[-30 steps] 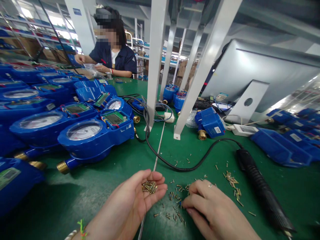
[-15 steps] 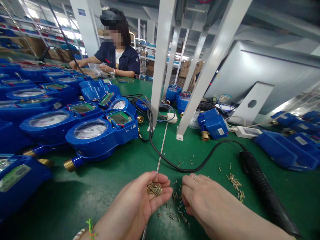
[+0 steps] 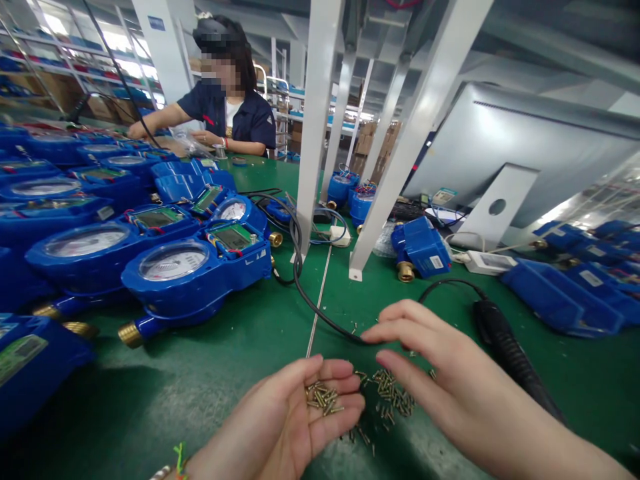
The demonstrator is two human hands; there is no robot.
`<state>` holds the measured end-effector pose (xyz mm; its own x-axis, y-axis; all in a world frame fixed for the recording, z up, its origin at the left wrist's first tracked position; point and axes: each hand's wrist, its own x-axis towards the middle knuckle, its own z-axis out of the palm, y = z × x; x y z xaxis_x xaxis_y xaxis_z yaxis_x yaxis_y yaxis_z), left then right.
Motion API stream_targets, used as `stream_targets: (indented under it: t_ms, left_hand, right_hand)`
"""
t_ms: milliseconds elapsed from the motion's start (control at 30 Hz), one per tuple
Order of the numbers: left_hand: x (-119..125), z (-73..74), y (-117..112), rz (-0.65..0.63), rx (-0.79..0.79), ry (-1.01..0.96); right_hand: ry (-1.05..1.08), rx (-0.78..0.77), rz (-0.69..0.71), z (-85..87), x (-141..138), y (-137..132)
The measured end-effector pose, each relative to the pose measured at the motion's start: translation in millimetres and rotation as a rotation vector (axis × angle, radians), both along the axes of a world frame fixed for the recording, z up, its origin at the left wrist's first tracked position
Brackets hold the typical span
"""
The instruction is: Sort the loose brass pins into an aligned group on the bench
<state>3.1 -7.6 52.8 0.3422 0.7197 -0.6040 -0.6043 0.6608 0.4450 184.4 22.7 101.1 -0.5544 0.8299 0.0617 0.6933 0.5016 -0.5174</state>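
My left hand [image 3: 310, 413] lies palm up, cupped around a small heap of brass-coloured screws [image 3: 325, 398]. Across from it, my right hand [image 3: 440, 360] has its fingers apart and nothing visible between them. Its fingertips hover by the black cable [image 3: 330, 323]; whether they touch it I cannot tell. A loose pile of screws [image 3: 395, 393] lies on the green tabletop between the two hands. A few more are scattered near my left fingers, and my right hand hides part of the surface beneath it.
Blue meters [image 3: 173, 267] with round dials crowd the left side. A black corded tool [image 3: 510, 353] lies at right. White posts [image 3: 320, 133] rise from the table, with a monitor [image 3: 530, 147] behind. A co-worker [image 3: 230, 120] sits across the table at the back left.
My right hand has lifted its fingers from the scattered screws, spread them and moved up and right. More screws now lie bunched between the hands. My left hand stays cupped, slightly further right.
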Motion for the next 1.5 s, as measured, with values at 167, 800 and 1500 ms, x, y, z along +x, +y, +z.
stream_targets:
  t_ms: [167, 800, 1500]
  left_hand:
    - [-3, -2.7, 4, 0.130, -0.032, 0.073]
    - [-1, -1.7, 3, 0.057, -0.013, 0.107]
    - [-7, -13.7, 4, 0.141, 0.018, 0.082]
  right_hand:
    - [-0.191, -0.059, -0.138, -19.0, 26, 0]
    - [-0.194, -0.136, -0.041, -21.4, 7, 2]
    - [-0.328, -0.063, -0.069, -35.9, -22, 10]
